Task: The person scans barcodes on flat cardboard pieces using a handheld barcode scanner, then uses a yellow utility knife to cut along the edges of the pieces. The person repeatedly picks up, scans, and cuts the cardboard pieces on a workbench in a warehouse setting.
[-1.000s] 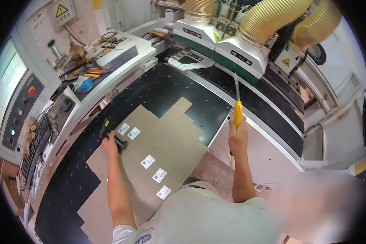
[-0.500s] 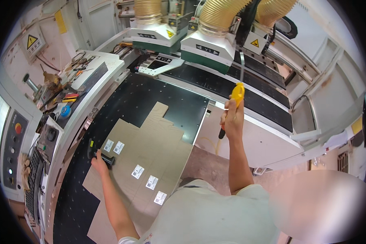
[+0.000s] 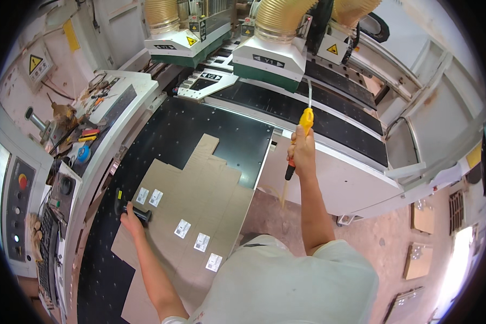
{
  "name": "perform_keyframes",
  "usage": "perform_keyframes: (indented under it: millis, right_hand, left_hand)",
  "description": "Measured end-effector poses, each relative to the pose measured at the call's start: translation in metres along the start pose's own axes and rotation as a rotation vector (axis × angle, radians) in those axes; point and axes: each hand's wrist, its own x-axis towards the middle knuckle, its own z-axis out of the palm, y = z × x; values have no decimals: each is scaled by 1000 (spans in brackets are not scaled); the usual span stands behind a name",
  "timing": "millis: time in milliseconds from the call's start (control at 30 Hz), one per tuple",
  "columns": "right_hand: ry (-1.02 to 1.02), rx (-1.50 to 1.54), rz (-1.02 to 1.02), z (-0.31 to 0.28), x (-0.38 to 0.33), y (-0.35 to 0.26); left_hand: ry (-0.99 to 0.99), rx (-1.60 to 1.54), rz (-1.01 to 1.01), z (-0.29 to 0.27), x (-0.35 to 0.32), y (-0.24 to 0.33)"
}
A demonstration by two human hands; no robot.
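My right hand (image 3: 302,152) grips a yellow air gun (image 3: 305,120) with a thin metal nozzle pointing up toward the machine's heads. My left hand (image 3: 130,217) holds a black handheld tool (image 3: 128,205) at the left edge of several brown cut panels (image 3: 200,189). The panels lie on the black perforated machine bed (image 3: 189,124) and carry small white labels (image 3: 182,228).
Green and white router heads (image 3: 264,62) with tan dust hoses stand at the back. A control panel with a red button (image 3: 21,181) and a cluttered tool shelf (image 3: 86,116) are on the left. Brown panels (image 3: 418,259) lie on the floor at the right.
The view has shifted so the scene sits lower and nearer. My right hand with the air gun has dropped and come closer to me; my left hand stays at the panels' left edge.
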Motion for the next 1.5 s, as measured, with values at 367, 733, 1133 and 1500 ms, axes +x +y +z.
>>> perform_keyframes:
  millis: [367,733,1133,1500]
  right_hand:
    - [-180,-260,73,8,-40,65]
    - [-378,-588,164,5,-47,101]
    - [-414,-604,60,13,-59,107]
    - [-1076,-583,116,13,-94,50]
  left_hand:
    - [37,66,17,0,-2,3]
    - [54,86,7,5,-11,18]
    - [41,143,4,3,-11,19]
    - [42,149,22,3,-7,15]
